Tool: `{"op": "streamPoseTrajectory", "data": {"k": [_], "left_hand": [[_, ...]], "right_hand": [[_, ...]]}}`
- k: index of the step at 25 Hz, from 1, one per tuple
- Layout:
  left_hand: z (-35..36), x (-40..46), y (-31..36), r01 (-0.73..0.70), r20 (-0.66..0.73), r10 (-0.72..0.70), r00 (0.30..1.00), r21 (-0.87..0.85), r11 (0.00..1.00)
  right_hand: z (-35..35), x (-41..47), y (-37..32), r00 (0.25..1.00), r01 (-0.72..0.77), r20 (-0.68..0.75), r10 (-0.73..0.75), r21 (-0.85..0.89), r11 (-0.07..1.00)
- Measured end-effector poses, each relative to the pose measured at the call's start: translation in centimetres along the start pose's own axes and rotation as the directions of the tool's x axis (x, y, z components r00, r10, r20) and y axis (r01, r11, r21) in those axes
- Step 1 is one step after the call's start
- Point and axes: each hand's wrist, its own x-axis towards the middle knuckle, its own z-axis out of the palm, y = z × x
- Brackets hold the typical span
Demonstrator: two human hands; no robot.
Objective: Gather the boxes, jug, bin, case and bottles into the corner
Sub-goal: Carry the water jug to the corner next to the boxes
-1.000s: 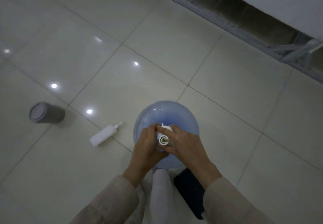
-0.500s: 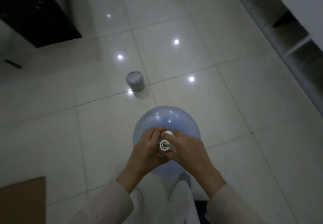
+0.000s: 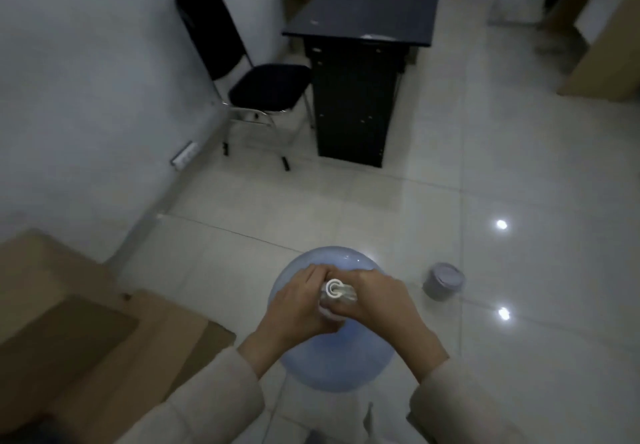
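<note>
A big translucent blue water jug [image 3: 332, 367] stands upright below me, seen from above. My left hand [image 3: 294, 305] and my right hand [image 3: 381, 301] both grip its white-capped neck from either side. To the jug's right a small grey cylindrical bin [image 3: 443, 280] lies on the tiled floor. Flat brown cardboard boxes [image 3: 104, 332] lie on the floor at the left, by the wall.
A black chair [image 3: 263, 86] stands against the pale wall [image 3: 86, 79], with a black desk [image 3: 360, 62] beside it. Another cardboard box [image 3: 602, 48] sits at the far right. Shiny floor tiles [image 3: 485, 183] stretch between the desk and the jug.
With both hands still holding the jug's neck, my view has swung round: the wall, chair, desk and cardboard came into sight, the bin shifted from upper left to right, and the white bottle left view.
</note>
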Motion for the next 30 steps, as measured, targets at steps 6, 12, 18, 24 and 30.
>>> {"op": "streamPoseTrajectory", "data": {"k": [6, 12, 18, 24, 30], "left_hand": [[-12.6, 2.3, -9.0, 0.184, -0.208, -0.187, 0.96, -0.035, 0.982], [-22.5, 6.8, -19.6, 0.396, -0.408, -0.394, 0.824, -0.083, 0.914], [-29.7, 11.8, -30.8, 0.546, -0.451, -0.543, 0.708, -0.138, 0.826], [-33.8, 14.1, -43.6, 0.688, -0.434, -0.692, 0.577, -0.199, 0.698], [-34.6, 16.8, -57.1, 0.716, -0.445, -0.752, 0.486, -0.291, 0.635]], "right_hand": [[-1.1, 12.4, -12.6, 0.975, 0.223, -0.005, -0.224, 0.101, 0.97], [0.4, 26.9, -23.0, 0.883, 0.441, 0.068, -0.464, 0.217, 0.871], [2.5, 42.9, -30.7, 0.671, 0.683, 0.255, -0.696, 0.152, 0.714], [8.9, 53.8, -38.5, 0.529, 0.784, 0.381, -0.758, 0.123, 0.609], [17.1, 64.4, -44.0, 0.493, 0.774, 0.507, -0.707, 0.116, 0.623]]}}
